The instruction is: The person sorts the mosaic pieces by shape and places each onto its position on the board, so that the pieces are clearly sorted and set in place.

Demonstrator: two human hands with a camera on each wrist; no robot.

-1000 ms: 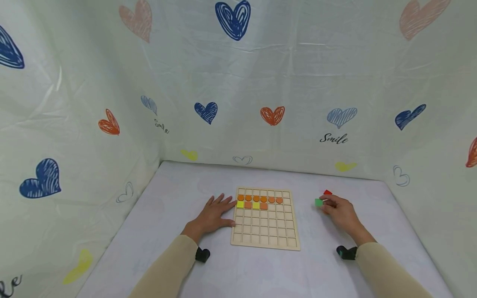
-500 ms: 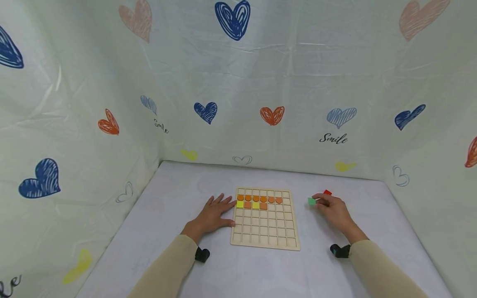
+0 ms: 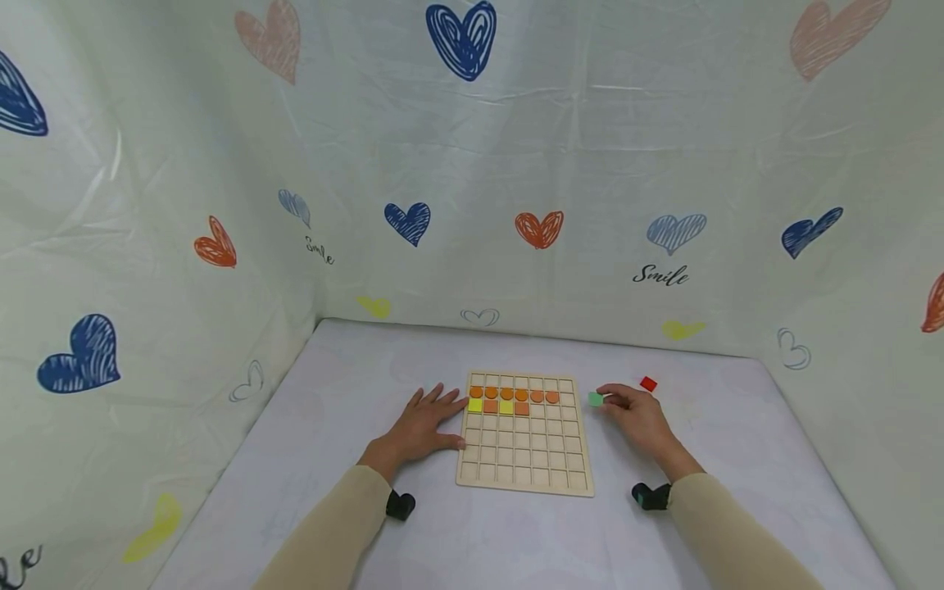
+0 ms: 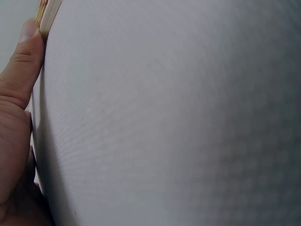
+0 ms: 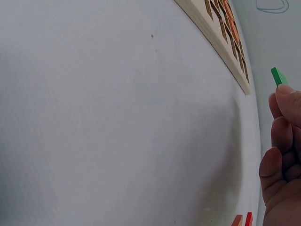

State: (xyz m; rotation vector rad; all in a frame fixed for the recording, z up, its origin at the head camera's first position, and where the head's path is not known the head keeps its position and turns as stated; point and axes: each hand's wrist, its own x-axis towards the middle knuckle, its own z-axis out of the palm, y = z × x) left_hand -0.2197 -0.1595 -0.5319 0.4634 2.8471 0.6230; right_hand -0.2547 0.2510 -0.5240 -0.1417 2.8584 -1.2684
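A wooden grid board lies on the table, with a row of orange round pieces and, below it, yellow and orange square tiles in its cells. My left hand rests spread at the board's left edge, and its thumb touches the rim in the left wrist view. Between thumb and fingertips my right hand pinches a green square tile, held just right of the board. The right wrist view shows this green tile raised above the table.
Behind the right hand a red tile lies on the white table. In the right wrist view an orange piece shows beside the red one. A curtain printed with hearts encloses the table's back and sides.
My right hand has moved left toward the board with the green tile, uncovering the red tile behind it. The left hand and the board have stayed in place.
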